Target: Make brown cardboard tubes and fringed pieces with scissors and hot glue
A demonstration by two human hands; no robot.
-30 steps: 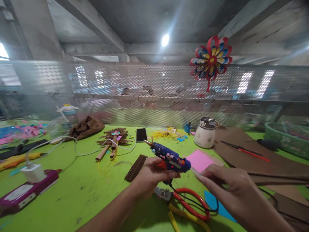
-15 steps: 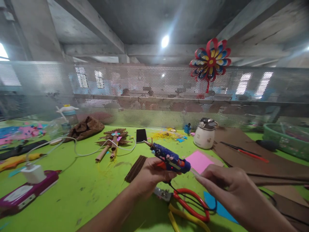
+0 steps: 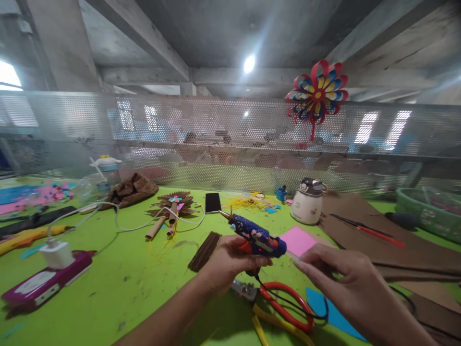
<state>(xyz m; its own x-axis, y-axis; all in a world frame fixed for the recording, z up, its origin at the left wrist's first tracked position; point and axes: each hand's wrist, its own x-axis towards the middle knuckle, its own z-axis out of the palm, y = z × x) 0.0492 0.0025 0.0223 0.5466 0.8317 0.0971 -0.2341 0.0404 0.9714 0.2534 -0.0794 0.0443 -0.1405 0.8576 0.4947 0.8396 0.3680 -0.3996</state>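
Note:
My left hand is wrapped round the grip of a blue glue gun, whose metal nozzle points up and to the left. A small red light glows on its body. Behind the gun, my right hand pinches a translucent glue stick that runs into the rear opening. Below the gun lie scissors with red and yellow handles, crossed by the gun's black cord. A folded brown corrugated strip rests left of my left hand. Pink paper and blue paper lie near my right hand.
On the green table are a purple power strip, a brown paper flower, a phone and a white bottle. Brown sheets and a green basket occupy the right. A perforated metal screen stands behind.
The view has shifted slightly, so the scene sits a little further right. Both hands keep their holds, and the gap between my right fingers and the gun's rear looks slightly smaller.

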